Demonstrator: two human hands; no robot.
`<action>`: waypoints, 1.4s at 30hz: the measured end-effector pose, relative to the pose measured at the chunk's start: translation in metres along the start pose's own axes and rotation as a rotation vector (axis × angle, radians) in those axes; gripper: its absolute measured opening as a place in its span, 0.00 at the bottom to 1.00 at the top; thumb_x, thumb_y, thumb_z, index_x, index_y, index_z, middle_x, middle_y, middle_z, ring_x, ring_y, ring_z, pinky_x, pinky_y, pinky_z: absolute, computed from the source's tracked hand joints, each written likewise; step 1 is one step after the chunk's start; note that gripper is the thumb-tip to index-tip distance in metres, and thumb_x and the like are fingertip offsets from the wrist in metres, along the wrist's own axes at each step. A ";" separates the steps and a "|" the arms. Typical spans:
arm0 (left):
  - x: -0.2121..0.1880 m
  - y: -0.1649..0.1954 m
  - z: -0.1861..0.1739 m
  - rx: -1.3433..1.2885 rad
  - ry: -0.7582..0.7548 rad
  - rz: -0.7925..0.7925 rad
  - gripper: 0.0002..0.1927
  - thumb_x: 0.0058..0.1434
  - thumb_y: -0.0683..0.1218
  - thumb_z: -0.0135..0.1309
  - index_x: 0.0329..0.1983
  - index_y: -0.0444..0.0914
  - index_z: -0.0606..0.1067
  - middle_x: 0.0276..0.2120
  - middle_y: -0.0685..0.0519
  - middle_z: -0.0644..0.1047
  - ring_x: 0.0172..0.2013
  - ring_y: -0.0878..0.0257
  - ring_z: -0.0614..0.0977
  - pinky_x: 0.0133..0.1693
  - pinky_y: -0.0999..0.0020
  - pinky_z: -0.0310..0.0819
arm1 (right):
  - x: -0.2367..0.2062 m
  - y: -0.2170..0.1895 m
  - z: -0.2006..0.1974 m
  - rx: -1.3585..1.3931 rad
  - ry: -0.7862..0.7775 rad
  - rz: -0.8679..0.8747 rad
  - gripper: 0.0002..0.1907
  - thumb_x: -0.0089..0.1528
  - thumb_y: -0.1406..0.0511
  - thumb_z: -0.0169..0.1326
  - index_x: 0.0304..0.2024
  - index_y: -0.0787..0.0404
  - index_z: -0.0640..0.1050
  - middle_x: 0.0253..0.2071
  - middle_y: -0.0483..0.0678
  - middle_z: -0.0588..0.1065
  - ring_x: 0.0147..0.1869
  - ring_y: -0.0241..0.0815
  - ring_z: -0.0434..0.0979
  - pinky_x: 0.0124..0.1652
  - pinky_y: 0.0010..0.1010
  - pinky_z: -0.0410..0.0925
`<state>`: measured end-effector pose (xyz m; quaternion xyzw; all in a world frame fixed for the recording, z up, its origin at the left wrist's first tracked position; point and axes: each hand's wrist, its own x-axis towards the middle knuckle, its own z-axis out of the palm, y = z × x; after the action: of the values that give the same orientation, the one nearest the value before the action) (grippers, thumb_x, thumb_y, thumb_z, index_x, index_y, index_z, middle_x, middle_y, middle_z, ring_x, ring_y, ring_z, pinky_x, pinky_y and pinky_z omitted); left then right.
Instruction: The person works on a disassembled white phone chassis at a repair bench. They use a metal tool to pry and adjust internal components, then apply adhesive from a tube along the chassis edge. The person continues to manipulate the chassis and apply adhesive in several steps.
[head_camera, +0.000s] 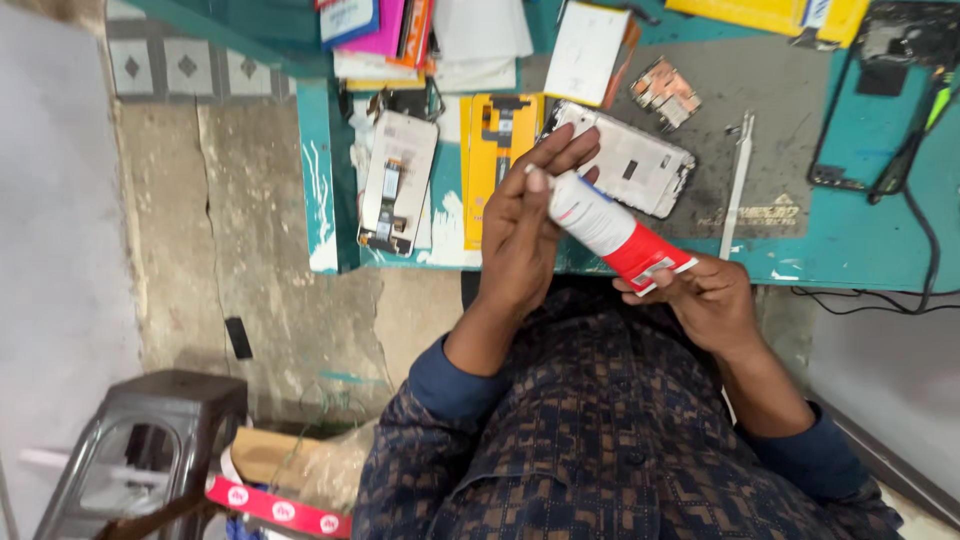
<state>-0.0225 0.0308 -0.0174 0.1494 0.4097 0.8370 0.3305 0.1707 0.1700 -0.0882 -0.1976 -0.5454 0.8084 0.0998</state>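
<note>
Patterned shirt sleeves fill the lower view. Right hand (712, 300) holds the red crimped end of a white and red tube (612, 232) in a closed grip. Left hand (522, 225) grasps the tube's cap end with fingertips. Tube sits above the near edge of the teal tabletop (860, 240), just before an open phone (630, 160). Tweezers (738, 180) lie beside it.
</note>
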 end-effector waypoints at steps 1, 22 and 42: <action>0.001 -0.002 -0.001 -0.020 -0.008 -0.026 0.26 0.83 0.51 0.39 0.73 0.27 0.62 0.71 0.34 0.67 0.72 0.48 0.69 0.75 0.50 0.61 | 0.000 0.001 -0.002 0.027 -0.022 -0.015 0.17 0.72 0.66 0.52 0.57 0.76 0.75 0.49 0.61 0.80 0.50 0.54 0.84 0.49 0.43 0.81; -0.002 -0.005 -0.020 -0.029 0.152 -0.080 0.17 0.74 0.42 0.53 0.62 0.31 0.73 0.58 0.41 0.79 0.58 0.60 0.80 0.64 0.65 0.72 | 0.008 0.003 -0.012 0.153 0.105 0.000 0.18 0.73 0.65 0.50 0.59 0.76 0.73 0.53 0.61 0.78 0.54 0.56 0.82 0.53 0.42 0.79; 0.015 0.064 -0.102 1.894 0.195 0.240 0.12 0.54 0.43 0.70 0.40 0.37 0.82 0.31 0.50 0.80 0.36 0.49 0.77 0.39 0.52 0.63 | -0.022 -0.023 -0.063 0.213 0.354 -0.256 0.24 0.79 0.62 0.56 0.64 0.80 0.69 0.54 0.65 0.78 0.48 0.53 0.83 0.46 0.32 0.80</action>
<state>-0.1141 -0.0474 -0.0308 0.3251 0.9238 0.1956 -0.0508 0.2159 0.2234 -0.0830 -0.2541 -0.4514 0.7950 0.3157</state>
